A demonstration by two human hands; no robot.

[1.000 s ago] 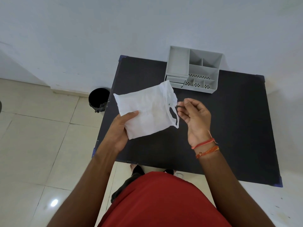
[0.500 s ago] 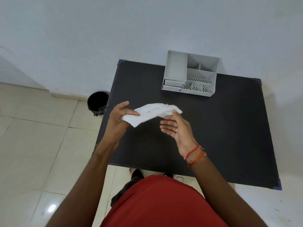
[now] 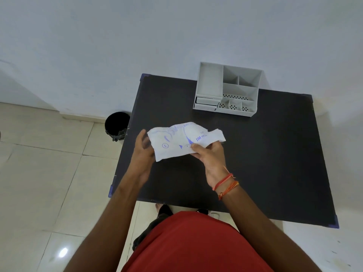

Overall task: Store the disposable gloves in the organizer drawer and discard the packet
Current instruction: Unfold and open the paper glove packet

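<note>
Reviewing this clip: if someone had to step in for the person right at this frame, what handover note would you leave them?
Left hand: at the left edge of the glove packet, fingers blurred, grip unclear.
Right hand: pinching the packet's lower right edge, thumb on top.
Packet: white with blue print, crumpled, held in the air above the black table.
Organizer: grey, at the table's far edge; its drawer at the lower left looks shut or nearly shut.
Bin: black, on the floor left of the table.
Done: nothing stored yet that I can see.
Left: take out the gloves, open the drawer, put them in, drop the packet in the bin.
</note>
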